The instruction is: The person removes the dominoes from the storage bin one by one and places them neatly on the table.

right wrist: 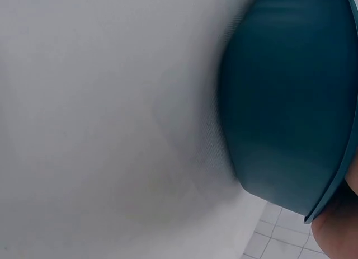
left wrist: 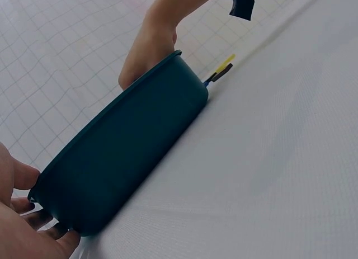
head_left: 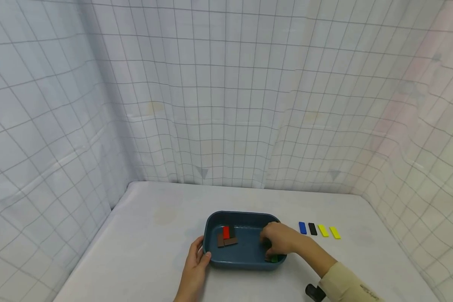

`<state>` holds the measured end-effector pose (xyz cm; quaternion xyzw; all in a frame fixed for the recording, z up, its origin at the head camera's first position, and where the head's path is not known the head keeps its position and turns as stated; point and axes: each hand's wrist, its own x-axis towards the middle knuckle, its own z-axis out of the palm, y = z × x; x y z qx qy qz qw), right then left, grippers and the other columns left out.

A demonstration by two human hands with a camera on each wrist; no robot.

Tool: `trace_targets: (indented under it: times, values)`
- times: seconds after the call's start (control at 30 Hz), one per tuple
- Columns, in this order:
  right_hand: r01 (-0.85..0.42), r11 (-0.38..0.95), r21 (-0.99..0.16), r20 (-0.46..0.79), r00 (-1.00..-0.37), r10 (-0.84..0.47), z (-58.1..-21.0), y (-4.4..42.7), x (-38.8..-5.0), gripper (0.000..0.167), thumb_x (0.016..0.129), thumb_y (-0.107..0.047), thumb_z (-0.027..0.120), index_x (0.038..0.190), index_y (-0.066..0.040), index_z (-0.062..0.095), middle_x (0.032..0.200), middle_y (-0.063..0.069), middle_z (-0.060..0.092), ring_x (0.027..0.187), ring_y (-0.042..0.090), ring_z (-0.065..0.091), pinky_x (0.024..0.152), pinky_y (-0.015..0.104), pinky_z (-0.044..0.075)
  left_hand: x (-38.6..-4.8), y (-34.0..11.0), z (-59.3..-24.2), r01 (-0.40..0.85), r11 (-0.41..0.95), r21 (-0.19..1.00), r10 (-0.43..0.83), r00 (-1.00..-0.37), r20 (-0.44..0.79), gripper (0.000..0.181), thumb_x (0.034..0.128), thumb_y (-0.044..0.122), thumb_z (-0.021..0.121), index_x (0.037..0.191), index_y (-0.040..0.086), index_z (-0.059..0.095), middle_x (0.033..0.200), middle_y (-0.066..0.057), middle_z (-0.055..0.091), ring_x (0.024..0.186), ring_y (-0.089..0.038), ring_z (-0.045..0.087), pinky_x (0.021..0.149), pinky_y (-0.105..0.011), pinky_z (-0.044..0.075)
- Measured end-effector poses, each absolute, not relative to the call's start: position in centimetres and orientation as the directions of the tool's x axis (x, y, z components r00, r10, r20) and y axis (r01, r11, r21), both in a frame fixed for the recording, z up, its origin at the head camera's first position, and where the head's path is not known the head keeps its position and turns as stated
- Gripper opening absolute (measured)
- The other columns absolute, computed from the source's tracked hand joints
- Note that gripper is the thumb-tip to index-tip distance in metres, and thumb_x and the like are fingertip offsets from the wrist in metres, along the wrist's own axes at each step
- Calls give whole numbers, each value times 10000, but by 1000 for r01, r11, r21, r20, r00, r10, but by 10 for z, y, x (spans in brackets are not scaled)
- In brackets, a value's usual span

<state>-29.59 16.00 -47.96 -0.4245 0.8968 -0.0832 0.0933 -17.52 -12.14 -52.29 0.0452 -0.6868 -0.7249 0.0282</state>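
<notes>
A dark teal rectangular plastic tub (head_left: pixel 245 265) stands on the white table. My left hand (head_left: pixel 194 266) grips its left end, thumb over the rim and the other fingers against the outer wall (left wrist: pixel 120 150). Over the tub's right end, my right hand (head_left: pixel 281 238) reaches inside with fingers pointing down; the tub wall (right wrist: pixel 285 102) hides them in the right wrist view. A green block (head_left: pixel 274 259) lies by its thumb, and whether it holds anything is hidden. In the tub's left half lie a red block (head_left: pixel 226 233), a dark block (head_left: pixel 232 232) and brown blocks (head_left: pixel 231 241).
Right of the tub, a blue block (head_left: pixel 303 228), a black block (head_left: pixel 312 229) and two yellow blocks (head_left: pixel 323 230) lie in a row on the table (head_left: pixel 154 235). White grid-patterned curtains (head_left: pixel 226 105) enclose the back and sides.
</notes>
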Motion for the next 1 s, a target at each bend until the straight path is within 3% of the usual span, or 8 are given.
trace_targets:
  times: [0.4, 0.87, 1.0]
  values:
    - [-765, 618, -181, -90, -613, -785, -478, 161, -291, 235, 835, -268, 884, 1017, -141, 807, 934, -110, 715, 887, 68, 627, 783, 296, 565, -177, -123, -524, -12, -37, 999, -92, -996, -16, 551, 1071, -9, 467, 1574, -58, 247, 1631, -329, 206, 1481, -515, 233, 1140, -578, 342]
    - [-746, 586, -316, 36, -627, -779, -487, 164, -292, 281, 839, -211, 874, 929, -283, 618, 882, -205, 549, 837, 16, 513, 732, 274, 485, -178, -125, -525, -1, -6, 1000, -91, -996, -2, 550, 1059, -27, 476, 1561, -72, 258, 1616, -343, 229, 1473, -511, 255, 1134, -557, 349]
    - [-724, 547, -420, 51, -621, -782, -489, 166, -295, 254, 869, -158, 842, 903, -283, 624, 862, -208, 558, 818, 16, 529, 727, 256, 484, -179, -125, -525, -1, -3, 1000, -94, -996, -2, 547, 1058, -31, 474, 1561, -71, 261, 1614, -344, 232, 1471, -511, 261, 1130, -558, 351]
